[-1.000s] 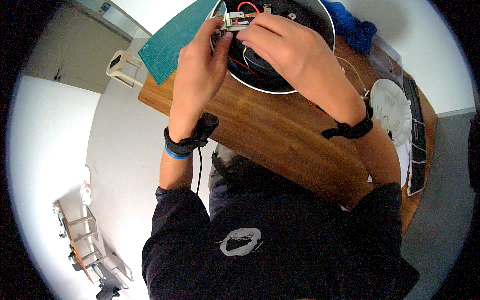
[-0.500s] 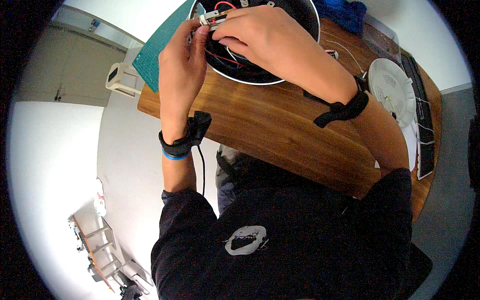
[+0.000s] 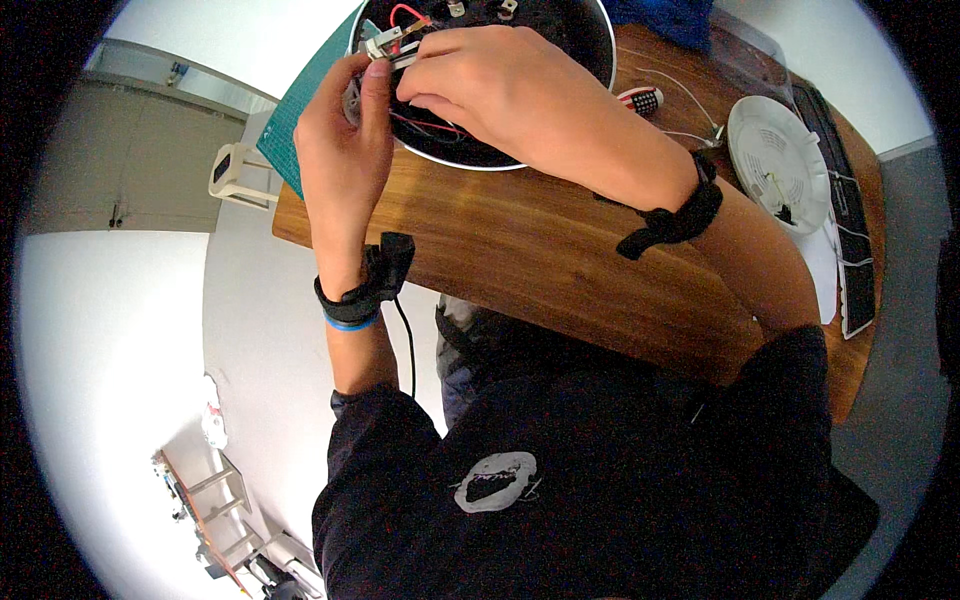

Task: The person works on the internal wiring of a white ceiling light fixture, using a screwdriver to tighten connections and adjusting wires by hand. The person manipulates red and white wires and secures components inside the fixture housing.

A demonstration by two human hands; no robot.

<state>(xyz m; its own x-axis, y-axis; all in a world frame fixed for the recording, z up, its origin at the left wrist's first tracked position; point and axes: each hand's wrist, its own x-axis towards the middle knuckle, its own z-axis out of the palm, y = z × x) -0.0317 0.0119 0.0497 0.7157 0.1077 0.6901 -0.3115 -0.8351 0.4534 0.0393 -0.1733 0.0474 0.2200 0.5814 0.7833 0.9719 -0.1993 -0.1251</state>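
Note:
Over a round black appliance housing with a white rim (image 3: 600,75), both of my hands meet at its left side. My left hand (image 3: 345,150) pinches a small white-and-metal switch-like part (image 3: 384,42) between thumb and fingers. A red wire (image 3: 406,10) loops up from behind that part. My right hand (image 3: 500,85) is closed beside it, its fingertips curled at a thin pale strip; the hand hides what lies in the grip. Inside the housing, thin red and white wires (image 3: 430,125) and metal terminals (image 3: 507,8) show.
The housing stands on a wooden table (image 3: 520,240), partly over a green cutting mat (image 3: 290,135). To the right lie a round white plastic cover (image 3: 780,160), a black keyboard (image 3: 855,240) and a small red-and-black device (image 3: 640,100). A blue cloth (image 3: 665,20) sits at the back.
The housing and both hands have shifted slightly left in the picture as the whole view moved. My fingers stay closed at the small part, the right fingertips slightly lower against it.

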